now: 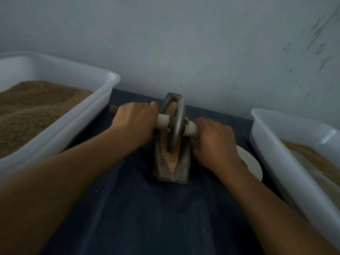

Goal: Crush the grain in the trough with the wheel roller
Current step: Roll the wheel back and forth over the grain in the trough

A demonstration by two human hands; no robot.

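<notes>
A grey boat-shaped trough (181, 173) stands lengthways on the dark blue cloth, close to the wall. Pale grain (171, 159) fills its groove. A grey metal wheel roller (177, 124) stands upright in the groove near the middle, with a pale handle sticking out on each side. My left hand (135, 122) grips the left handle (163, 122). My right hand (215, 138) grips the right handle (191, 128). Both handle ends are hidden under my fingers.
A large white tub (103, 100) of brown ground grain stands at the left. A second white tub (272, 144) with paler grain stands at the right. A white plate (252, 164) lies partly under my right wrist. A brown stick end (113, 109) shows behind my left hand.
</notes>
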